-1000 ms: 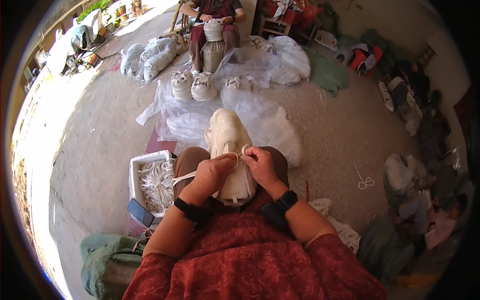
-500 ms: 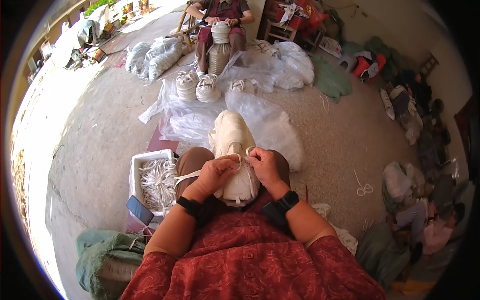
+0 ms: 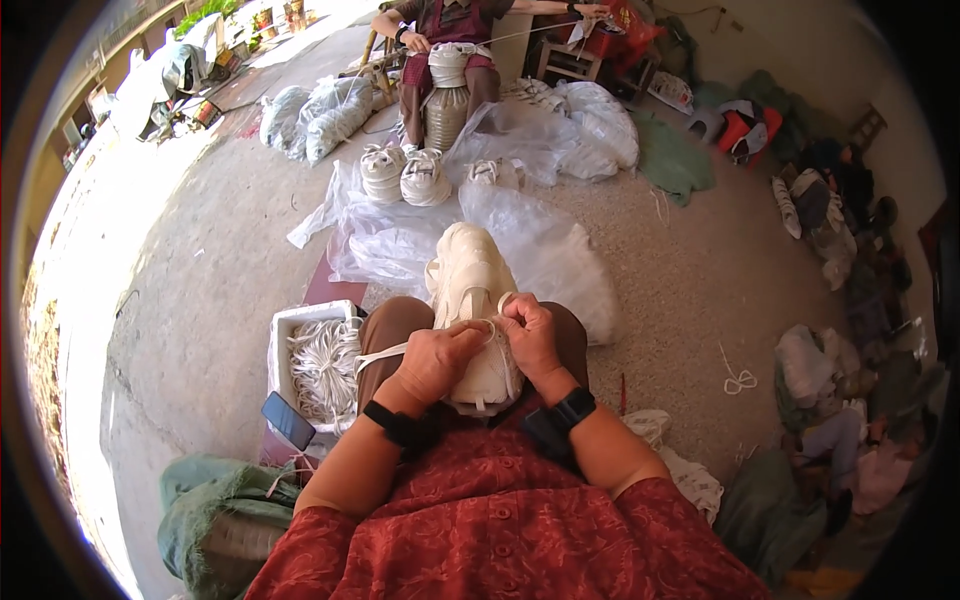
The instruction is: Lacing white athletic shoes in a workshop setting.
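Note:
A cream-white shoe [image 3: 468, 258] rests between my knees, its toe pointing away from me. My left hand [image 3: 436, 362] lies across the shoe's opening, fingers pinched on a white shoelace [image 3: 380, 354] whose loose end sticks out to the left. On the right side of the lacing, my right hand [image 3: 530, 330] pinches the lace with thumb and forefinger near the eyelets. The exact path of the lace between the fingertips is too small to make out.
At my left stands a white box [image 3: 280, 345] of bundled laces [image 3: 325, 375], with a phone [image 3: 288, 420] on its near corner. Ahead lie plastic bags [image 3: 400, 240] and several white shoes [image 3: 425, 180]. Beyond, a co-worker [image 3: 450, 30] sits with a shoe atop a ribbed container [image 3: 445, 118].
My left hand has shifted slightly right, closer to my right hand over the shoe. The co-worker has stretched one arm out to the right, pulling a lace; the view has shifted slightly.

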A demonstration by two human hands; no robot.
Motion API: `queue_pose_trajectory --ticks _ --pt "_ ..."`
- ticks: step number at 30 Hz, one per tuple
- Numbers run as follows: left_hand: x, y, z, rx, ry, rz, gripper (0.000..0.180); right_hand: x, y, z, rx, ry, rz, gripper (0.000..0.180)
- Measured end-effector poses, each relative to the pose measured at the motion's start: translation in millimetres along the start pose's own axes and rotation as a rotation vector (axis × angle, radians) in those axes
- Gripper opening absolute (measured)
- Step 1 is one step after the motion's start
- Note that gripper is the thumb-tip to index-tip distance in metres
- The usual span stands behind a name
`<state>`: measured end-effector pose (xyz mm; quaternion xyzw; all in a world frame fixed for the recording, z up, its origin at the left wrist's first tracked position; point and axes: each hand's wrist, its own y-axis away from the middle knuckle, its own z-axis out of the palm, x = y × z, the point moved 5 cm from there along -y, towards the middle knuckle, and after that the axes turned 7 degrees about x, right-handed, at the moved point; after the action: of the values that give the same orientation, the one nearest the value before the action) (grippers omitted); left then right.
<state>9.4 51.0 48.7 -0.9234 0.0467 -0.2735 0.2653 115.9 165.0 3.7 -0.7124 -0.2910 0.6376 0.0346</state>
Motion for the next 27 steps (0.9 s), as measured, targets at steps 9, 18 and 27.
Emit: queue_pose_trajectory --ticks 9,18,27 --pt "-33 16 9 0.155 0.594 -0.351 0.008 -31 -3 22 -0.133 0.438 -0.363 0.009" --pt "-6 17 -1 0.181 0.068 -0.413 0.015 -48 8 2 -0.081 0.49 -0.123 0.01" --pt "-2 8 27 -0.065 -0.01 -0.183 0.016 -46 17 9 -0.449 0.658 -0.251 0.018"
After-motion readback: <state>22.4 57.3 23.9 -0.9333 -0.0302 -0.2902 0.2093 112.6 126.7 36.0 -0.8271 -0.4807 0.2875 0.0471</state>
